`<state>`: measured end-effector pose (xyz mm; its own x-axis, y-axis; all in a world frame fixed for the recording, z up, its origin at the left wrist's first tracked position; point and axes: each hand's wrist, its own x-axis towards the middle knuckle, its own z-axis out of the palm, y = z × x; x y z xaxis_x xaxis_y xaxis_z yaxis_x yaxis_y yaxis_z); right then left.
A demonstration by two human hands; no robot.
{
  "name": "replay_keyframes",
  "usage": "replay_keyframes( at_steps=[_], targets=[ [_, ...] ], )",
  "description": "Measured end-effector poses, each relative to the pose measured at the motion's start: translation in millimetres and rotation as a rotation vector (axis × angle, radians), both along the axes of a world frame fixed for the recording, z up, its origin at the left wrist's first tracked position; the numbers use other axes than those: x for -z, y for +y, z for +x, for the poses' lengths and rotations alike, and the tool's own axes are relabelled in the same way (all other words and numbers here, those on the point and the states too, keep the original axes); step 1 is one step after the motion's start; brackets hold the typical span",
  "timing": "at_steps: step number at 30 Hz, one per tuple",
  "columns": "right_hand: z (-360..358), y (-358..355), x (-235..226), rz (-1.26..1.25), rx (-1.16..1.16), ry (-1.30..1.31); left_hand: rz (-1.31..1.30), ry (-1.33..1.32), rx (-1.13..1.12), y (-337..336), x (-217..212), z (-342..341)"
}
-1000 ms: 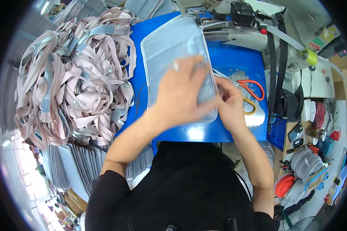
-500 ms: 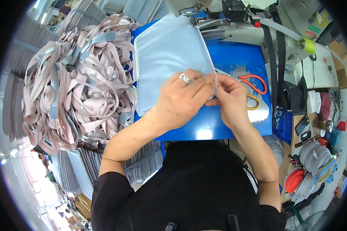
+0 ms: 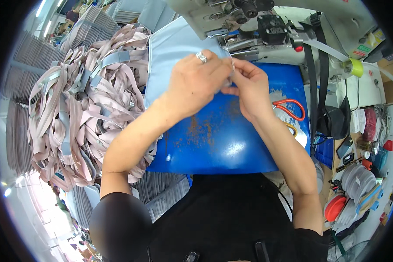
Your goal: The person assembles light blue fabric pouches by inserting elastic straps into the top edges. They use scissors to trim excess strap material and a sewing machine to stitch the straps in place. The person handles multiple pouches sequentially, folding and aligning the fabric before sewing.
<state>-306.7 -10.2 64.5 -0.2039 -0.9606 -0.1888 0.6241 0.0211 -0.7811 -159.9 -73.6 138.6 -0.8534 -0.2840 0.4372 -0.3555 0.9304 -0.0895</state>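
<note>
A light blue fabric panel with pale piping along its edge lies under the sewing machine head. My left hand, a silver ring on one finger, rests on the panel's near right corner with its fingers bunched at the edge. Pressed against it, my right hand pinches the piped edge between thumb and forefinger. My fingers hide the corner itself. Just right of my right wrist are scissors with one red and one yellow handle loop, partly covered by the forearm.
A large heap of pinkish-grey straps borders the blue worktable on the left. Stacks of grey panels stand beyond it. Black belts hang at the right, near a cluttered shelf with a red disc.
Both hands and the panel have moved farther away, toward the sewing machine, and more bare blue table shows in front of them. The grip on the edge looks the same.
</note>
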Motion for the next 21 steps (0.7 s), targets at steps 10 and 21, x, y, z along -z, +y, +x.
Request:
replay_keyframes(
  at_steps=[10, 21],
  targets=[
    [17, -23, -10, 0.14, 0.222, 0.183, 0.014, -0.252, -0.281, -14, -1, 60],
    [14, -10, -2, 0.078, 0.141, 0.522, -0.213, -0.566, 0.008, -12, -71, 51]
  ],
)
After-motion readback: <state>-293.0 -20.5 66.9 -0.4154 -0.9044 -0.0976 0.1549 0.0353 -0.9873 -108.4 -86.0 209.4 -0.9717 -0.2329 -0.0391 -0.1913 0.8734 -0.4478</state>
